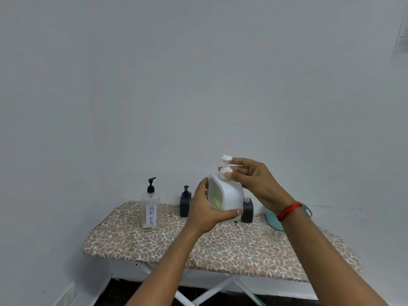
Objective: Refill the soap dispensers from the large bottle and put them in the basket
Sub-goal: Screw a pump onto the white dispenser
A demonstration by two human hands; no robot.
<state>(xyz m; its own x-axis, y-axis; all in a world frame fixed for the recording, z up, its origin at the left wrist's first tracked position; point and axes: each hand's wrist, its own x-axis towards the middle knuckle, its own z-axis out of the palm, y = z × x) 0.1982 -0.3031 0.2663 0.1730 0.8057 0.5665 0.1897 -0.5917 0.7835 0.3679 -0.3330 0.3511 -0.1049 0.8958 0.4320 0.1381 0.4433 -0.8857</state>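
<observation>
Your white dispenser [231, 195] has a pale yellow-green window. At its nine o'clock stand a dark grey dispenser [184, 205] and a clear bottle [150, 209] with black pump and blue-lettered white label. At four o'clock, a teal basket [273, 220]. The cover [220, 248] is tan-and-pink leopard spots.

My left hand [207, 206] grips a white dispenser [231, 195]; my right hand [256, 184] pinches its pump [225, 166]. A clear bottle [150, 208] stands at its nine o'clock.

light: even, soft, dim-grey | shadows: faint | glare: none | edges: wide-angle bowing | focus: slightly soft
</observation>
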